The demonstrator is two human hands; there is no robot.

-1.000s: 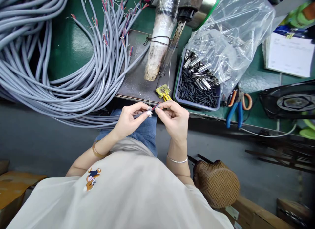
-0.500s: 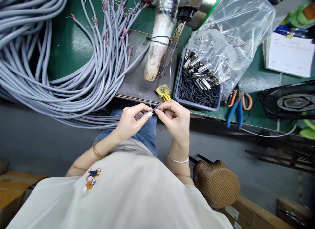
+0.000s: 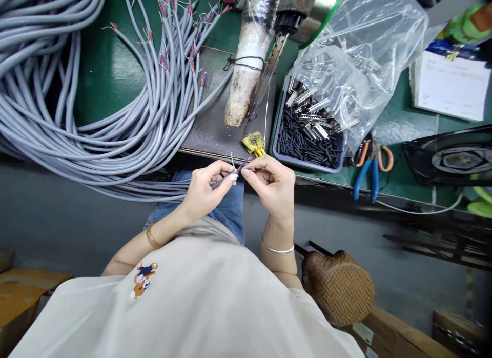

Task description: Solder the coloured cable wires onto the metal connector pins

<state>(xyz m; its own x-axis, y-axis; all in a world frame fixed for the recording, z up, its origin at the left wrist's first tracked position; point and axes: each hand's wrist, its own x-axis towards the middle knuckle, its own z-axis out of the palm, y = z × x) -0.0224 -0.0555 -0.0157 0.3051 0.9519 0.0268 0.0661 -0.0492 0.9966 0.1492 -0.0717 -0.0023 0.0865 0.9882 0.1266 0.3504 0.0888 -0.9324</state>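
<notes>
Just in front of the bench edge, my left hand (image 3: 207, 186) pinches a grey cable (image 3: 220, 182) close to its stripped end. Thin coloured wires (image 3: 243, 164), red and blue among them, fan out of that end, and one pale strand points up. My right hand (image 3: 272, 186) is closed, thumb against forefinger, on one or more of these wires; the fingers partly hide them. A yellow piece (image 3: 255, 141) with a crumpled wrapper lies on the bench just beyond my fingers. More grey cables (image 3: 154, 101) with bared coloured ends spread to the left.
A blue tray (image 3: 334, 168) holds small black tubes and metal connectors, partly under a clear plastic bag (image 3: 369, 55). A taped white tube (image 3: 249, 65) and a metal nozzle (image 3: 269, 76) reach over the bench. Pliers (image 3: 371, 171) hang at its edge; a stool (image 3: 340, 289) stands right.
The coloured wires at the cable end have spread slightly, and the pale strand leans a little more left. My right hand has shifted slightly left; both hands keep their pinch.
</notes>
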